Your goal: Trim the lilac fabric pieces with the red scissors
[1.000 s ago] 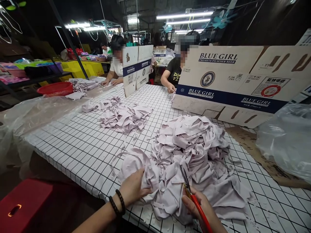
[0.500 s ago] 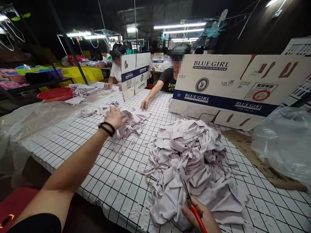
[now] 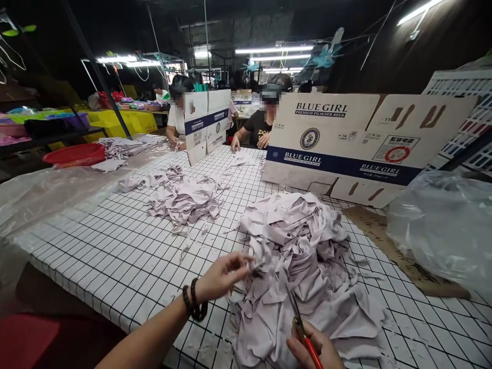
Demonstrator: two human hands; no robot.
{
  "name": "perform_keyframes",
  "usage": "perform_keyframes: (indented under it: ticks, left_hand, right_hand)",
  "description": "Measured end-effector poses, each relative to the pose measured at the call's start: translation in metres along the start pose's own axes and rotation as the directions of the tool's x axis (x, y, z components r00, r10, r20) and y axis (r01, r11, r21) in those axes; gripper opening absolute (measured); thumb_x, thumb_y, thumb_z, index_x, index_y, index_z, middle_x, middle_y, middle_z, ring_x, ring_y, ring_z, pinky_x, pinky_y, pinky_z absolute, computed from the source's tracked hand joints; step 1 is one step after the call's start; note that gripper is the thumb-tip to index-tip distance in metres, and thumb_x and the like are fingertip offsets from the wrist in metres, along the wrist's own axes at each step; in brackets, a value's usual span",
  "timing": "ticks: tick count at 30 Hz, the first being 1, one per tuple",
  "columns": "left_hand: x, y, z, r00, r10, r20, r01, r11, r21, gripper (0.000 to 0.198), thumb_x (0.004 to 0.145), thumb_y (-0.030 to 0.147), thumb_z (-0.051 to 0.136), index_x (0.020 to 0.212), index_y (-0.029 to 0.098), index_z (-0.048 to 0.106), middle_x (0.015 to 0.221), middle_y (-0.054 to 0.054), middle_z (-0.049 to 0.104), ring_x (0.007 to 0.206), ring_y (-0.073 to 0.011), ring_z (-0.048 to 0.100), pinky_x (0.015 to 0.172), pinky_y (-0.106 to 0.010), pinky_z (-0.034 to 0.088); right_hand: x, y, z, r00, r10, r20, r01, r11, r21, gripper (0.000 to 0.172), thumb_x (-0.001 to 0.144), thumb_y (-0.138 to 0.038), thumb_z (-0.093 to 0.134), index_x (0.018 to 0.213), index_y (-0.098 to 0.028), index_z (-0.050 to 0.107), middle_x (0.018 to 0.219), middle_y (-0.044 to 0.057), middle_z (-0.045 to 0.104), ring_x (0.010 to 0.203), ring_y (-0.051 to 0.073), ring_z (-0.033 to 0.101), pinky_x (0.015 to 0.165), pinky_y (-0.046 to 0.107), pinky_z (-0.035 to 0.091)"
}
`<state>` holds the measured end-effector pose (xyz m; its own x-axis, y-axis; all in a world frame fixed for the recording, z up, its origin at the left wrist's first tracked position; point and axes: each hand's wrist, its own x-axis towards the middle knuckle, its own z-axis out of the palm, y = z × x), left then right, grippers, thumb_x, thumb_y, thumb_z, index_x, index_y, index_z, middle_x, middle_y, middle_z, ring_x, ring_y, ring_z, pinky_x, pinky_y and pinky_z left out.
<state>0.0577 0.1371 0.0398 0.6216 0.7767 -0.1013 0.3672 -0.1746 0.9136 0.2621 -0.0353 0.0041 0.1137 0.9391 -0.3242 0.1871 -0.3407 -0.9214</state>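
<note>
lilac cloth heap lay on the gridded surface. left hand, lately out at the smaller pile beyond the heap, was back at the heap's left edge, fingertips pinching a scrap. right hand, at the heap's near edge, closed round red scissors.

Left hand reaches forward, pinching; right hand clenched.

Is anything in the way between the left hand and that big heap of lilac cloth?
Nothing visible does. The left hand is at the near edge of the cloth heap, fingertips at a piece.
</note>
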Motion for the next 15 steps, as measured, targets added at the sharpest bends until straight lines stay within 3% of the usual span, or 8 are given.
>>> perform_keyframes:
  ticks: [3, 5, 9, 12, 15]
  left_hand:
    - [-0.027, -0.011, 0.003, 0.982, -0.052, 0.182, 0.082, 0.984, -0.16, 0.032, 0.079, 0.048, 0.066, 0.082, 0.016, 0.062, 0.074, -0.004, 0.068, 0.064, -0.016, 0.064, 0.059, -0.025, 0.048]
    - [-0.031, -0.021, -0.001, 0.983, -0.135, 0.12, 0.154, 0.976, -0.157, 0.036, 0.076, 0.051, 0.068, 0.076, 0.016, 0.06, 0.058, 0.002, 0.059, 0.052, -0.0131, 0.057, 0.052, -0.023, 0.044]
    - [-0.012, -0.037, -0.014, 0.962, -0.242, -0.128, 0.216, 0.958, -0.187, 0.039, 0.083, 0.056, 0.056, 0.092, 0.019, 0.051, 0.063, 0.005, 0.054, 0.054, -0.0111, 0.053, 0.053, -0.022, 0.043]
    - [0.008, -0.043, -0.017, 0.936, -0.325, -0.134, 0.295, 0.934, -0.199, 0.051, 0.081, 0.058, 0.058, 0.109, 0.017, 0.048, 0.059, 0.007, 0.052, 0.047, -0.0113, 0.051, 0.047, -0.022, 0.042]
    - [0.025, -0.046, -0.019, 0.922, -0.381, -0.068, 0.366, 0.917, -0.161, 0.054, 0.073, 0.058, 0.067, 0.102, 0.013, 0.056, 0.048, 0.009, 0.048, 0.037, -0.0106, 0.043, 0.041, -0.022, 0.034]
  right_hand:
    - [0.002, -0.006, 0.003, 1.0, 0.005, -0.018, -0.002, 0.992, 0.127, 0.054, 0.071, -0.075, 0.059, 0.068, -0.022, 0.043, 0.06, -0.008, 0.027, 0.054, 0.01, 0.026, 0.051, 0.024, 0.025]
    - [0.003, -0.013, 0.005, 0.999, -0.003, -0.04, 0.009, 0.991, 0.135, 0.051, 0.071, -0.07, 0.062, 0.068, -0.022, 0.046, 0.062, -0.007, 0.031, 0.055, 0.011, 0.029, 0.052, 0.024, 0.028]
    - [0.008, -0.02, 0.003, 0.999, -0.025, -0.044, 0.03, 0.994, 0.103, 0.048, 0.073, -0.064, 0.064, 0.067, -0.021, 0.047, 0.064, -0.006, 0.035, 0.059, 0.011, 0.033, 0.054, 0.023, 0.031]
    - [0.01, -0.017, 0.002, 1.0, -0.026, -0.015, 0.027, 0.997, 0.074, 0.047, 0.074, -0.065, 0.063, 0.069, -0.02, 0.048, 0.066, -0.005, 0.037, 0.06, 0.012, 0.035, 0.055, 0.023, 0.032]
    - [0.008, -0.013, 0.004, 1.0, -0.013, -0.021, 0.014, 0.998, 0.064, 0.047, 0.073, -0.066, 0.063, 0.069, -0.021, 0.049, 0.065, -0.005, 0.037, 0.06, 0.012, 0.034, 0.054, 0.023, 0.031]
